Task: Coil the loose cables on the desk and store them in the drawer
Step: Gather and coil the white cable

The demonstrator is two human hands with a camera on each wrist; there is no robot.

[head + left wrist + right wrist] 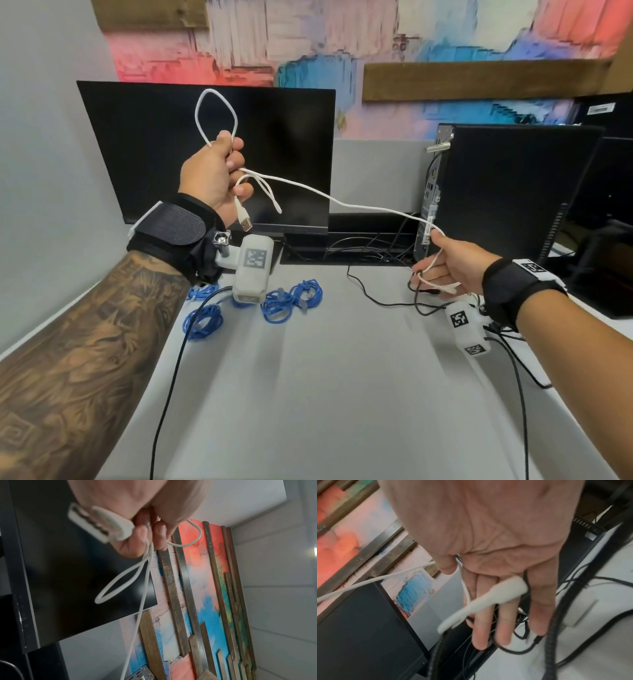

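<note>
A white USB cable [342, 202] stretches between my two hands above the grey desk [342, 394]. My left hand [233, 164] is raised in front of the monitor and grips several folds of it, with one loop [215, 113] standing up and the USB plug [245, 221] hanging below. The left wrist view shows that plug [96, 522] and a loop [120, 585] under the curled fingers [137, 538]. My right hand [435, 267], low at the right, pinches the cable [368, 581] under its thumb [445, 566]. The white end connector [488, 599] lies across the fingers. No drawer is in view.
Several coiled blue cables [277, 303] lie on the desk below my left hand. Loose black cables [376, 298] trail near my right hand and across the desk. A dark monitor [154, 144] stands behind, and a black PC tower [496, 192] at the right.
</note>
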